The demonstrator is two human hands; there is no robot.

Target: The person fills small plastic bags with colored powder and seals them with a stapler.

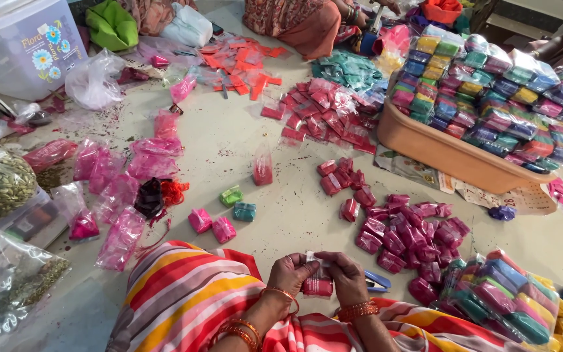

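From the head camera, the left hand [289, 272] and right hand [348, 276] both pinch the top of a small red packet [318, 285] hanging at six o'clock beneath their fingertips, its upper edge hidden, a blue stapler [377, 281] at three o'clock.

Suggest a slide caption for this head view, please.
Both hands, left hand and right hand, pinch a small red packet beside a heap of magenta packets.

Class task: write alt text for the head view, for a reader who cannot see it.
Both hands, left hand and right hand, hold a small red packet above a striped lap. Pink packets lie scattered on the floor, beside a tub of multicoloured packets.
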